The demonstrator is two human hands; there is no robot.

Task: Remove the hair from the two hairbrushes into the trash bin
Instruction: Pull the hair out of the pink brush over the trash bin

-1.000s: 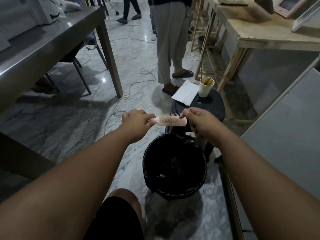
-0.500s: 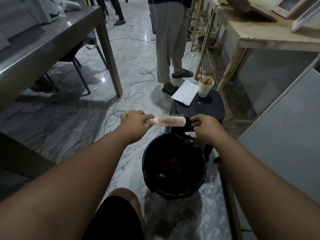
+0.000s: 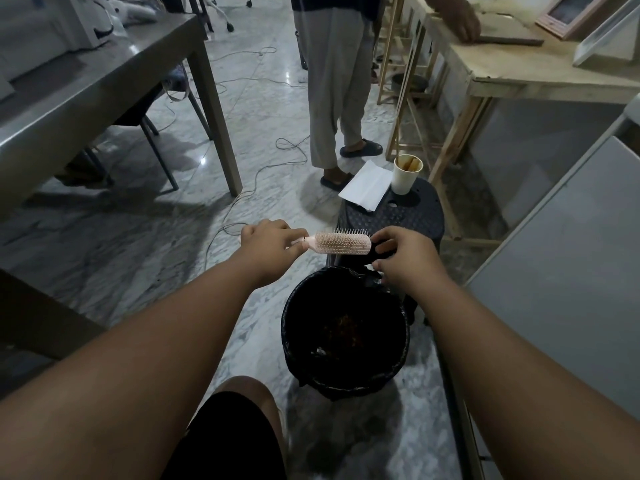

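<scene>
left hand (image 3: 268, 242) grip: clenched on handle of pink hairbrush (image 3: 341, 244), held level, bristles in view for picking | right hand (image 3: 403, 259) grip: pinched at brush tip, contents unclear, possibly hair | brush above far rim of trash bin (image 3: 294, 344), likely so pulled hair drops in | second brush not seen

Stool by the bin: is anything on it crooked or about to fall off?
The white paper hangs over the black stool edge, toward the floor; it could slide off. The paper cup beside it stands upright. Nothing looks spilled.
</scene>
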